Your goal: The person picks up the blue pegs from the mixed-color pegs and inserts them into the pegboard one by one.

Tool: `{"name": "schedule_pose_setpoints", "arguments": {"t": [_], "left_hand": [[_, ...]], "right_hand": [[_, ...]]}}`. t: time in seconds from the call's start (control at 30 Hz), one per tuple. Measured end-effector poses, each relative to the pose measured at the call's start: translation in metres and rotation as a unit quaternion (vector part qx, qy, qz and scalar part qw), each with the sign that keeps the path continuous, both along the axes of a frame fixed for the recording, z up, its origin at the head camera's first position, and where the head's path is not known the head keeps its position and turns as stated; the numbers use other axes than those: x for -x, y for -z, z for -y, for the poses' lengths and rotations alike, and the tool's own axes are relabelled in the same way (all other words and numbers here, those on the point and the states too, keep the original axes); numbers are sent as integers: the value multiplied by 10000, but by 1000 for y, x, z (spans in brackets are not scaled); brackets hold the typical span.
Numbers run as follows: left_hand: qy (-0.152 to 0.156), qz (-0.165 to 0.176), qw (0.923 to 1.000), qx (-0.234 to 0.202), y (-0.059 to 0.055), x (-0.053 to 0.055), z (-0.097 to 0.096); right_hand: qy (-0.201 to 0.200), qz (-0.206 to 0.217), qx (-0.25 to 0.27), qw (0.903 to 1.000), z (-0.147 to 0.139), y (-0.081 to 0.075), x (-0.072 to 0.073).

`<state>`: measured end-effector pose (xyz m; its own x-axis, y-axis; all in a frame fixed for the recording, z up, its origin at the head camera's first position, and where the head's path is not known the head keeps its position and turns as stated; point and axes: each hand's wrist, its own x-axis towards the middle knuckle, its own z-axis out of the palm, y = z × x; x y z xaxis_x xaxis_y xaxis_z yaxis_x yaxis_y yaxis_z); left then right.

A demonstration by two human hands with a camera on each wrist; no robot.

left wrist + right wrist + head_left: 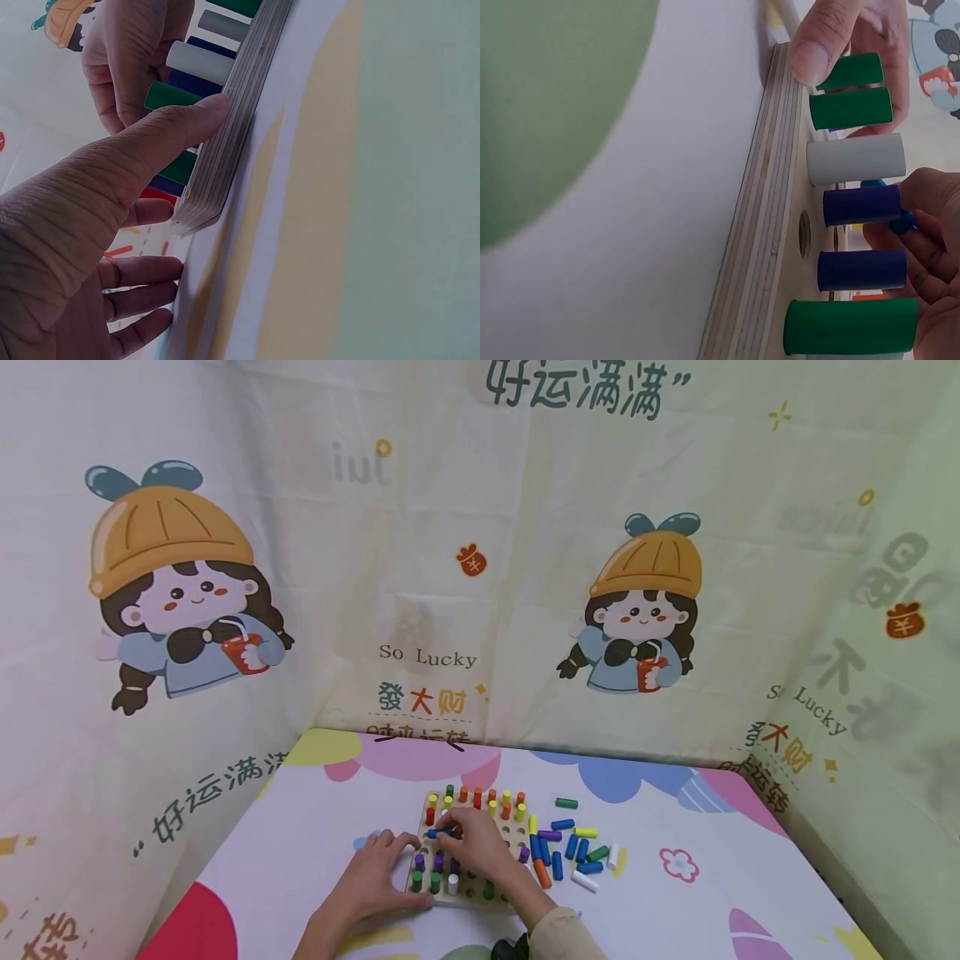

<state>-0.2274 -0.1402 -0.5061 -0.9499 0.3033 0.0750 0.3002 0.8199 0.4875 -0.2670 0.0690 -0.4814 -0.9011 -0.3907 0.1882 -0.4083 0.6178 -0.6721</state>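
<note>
A wooden pegboard [468, 903] with rows of holes lies on the table, partly filled with coloured pegs. My left hand [371, 872] holds its near left corner, the thumb on the front edge and the index finger at the left side. In the left wrist view the other fingers extend past the board's edge [240, 135]. Above the board's left part, my right hand [480, 843] pinches a blue peg [432, 833], lying roughly level. Green pegs [851, 109], a white peg [855, 159] and purple pegs [862, 205] stand along the near rows. The right hand covers the middle holes.
Loose pegs in blue, white, green, yellow, purple and orange lie right of the board, among them a white peg [585, 882] and a green peg [566, 803]. A patterned cloth [637, 902] covers the table. Printed curtains [517, 610] hang behind and at both sides.
</note>
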Motion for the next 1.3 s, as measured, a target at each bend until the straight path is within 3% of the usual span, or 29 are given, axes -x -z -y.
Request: {"name": "schedule_pose_setpoints", "arguments": {"t": [0.37, 0.6, 1.0, 1.3], "left_hand": [[65, -86, 9999, -67, 0, -3, -1], [70, -85, 9999, -46, 2, -2, -1], [128, -203, 9997, -67, 3, -1, 0], [118, -103, 9999, -58, 5, 0, 0]], "right_hand": [[-177, 100, -334, 9992, 5, -4, 5], [-74, 89, -558, 9984, 8, -6, 7], [-19, -154, -406, 9991, 15, -12, 8], [-65, -237, -150, 9996, 14, -12, 5]]}}
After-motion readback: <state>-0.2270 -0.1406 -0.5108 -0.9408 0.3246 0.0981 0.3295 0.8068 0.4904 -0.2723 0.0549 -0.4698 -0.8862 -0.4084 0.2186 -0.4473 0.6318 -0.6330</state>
